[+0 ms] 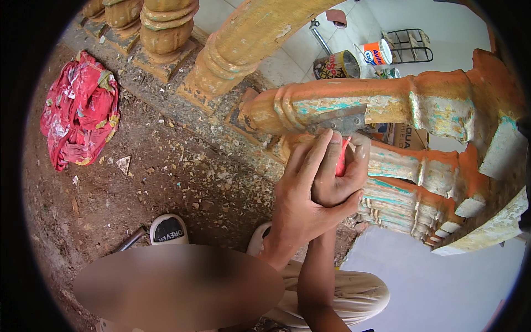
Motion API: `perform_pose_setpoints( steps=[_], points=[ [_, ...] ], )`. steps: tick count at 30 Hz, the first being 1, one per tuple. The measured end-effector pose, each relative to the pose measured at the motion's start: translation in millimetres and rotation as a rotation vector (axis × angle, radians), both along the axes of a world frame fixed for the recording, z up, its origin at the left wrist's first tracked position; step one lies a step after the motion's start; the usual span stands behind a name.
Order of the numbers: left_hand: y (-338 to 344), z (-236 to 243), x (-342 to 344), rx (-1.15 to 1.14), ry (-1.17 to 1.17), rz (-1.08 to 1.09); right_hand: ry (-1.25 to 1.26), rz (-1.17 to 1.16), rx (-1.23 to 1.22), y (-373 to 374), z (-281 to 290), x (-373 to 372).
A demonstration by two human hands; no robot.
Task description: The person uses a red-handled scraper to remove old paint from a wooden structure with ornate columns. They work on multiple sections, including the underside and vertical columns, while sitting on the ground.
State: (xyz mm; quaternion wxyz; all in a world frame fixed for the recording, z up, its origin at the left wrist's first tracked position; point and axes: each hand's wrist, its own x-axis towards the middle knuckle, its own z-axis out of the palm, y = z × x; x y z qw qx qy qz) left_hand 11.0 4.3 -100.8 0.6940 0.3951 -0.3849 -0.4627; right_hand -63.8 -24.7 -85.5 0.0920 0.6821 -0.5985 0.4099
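Observation:
My right hand (340,188) is closed round the red handle (342,157) of a paint scraper. Over it lies my left hand (298,193), its fingers pressed along the right hand and its thumb wrapped below. Their tips come close to the grey metal blade (344,120); whether they touch it is hard to tell. That blade lies against an orange baluster (381,99), where scraped patches show white and turquoise. Most of the handle is hidden inside my grip.
More partly scraped balusters (395,166) stand beside it. Ochre balusters (221,58) rise at the upper left. Paint flakes (221,182) litter the brown ground near a crumpled red cloth (83,110). Behind the railing are a paint tin (336,65), a white-and-orange tub (376,52) and a wire rack (409,45).

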Motion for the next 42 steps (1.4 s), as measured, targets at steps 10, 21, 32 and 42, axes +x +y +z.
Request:
perform_pose_setpoints(
  steps=[10,21,32,42],
  points=[
    [-3,3,7,-0.125,0.025,-0.038,0.007,-0.006,-0.021,-5,5,5],
    [1,9,-1,-0.099,0.02,0.012,-0.087,-0.048,0.102,3,17,12],
    [0,4,0,-0.114,-0.027,0.022,-0.111,-0.05,0.149,7,14,10],
    [10,10,-7,-0.048,0.003,-0.001,-0.148,-0.044,0.17,18,12,10]
  ],
)
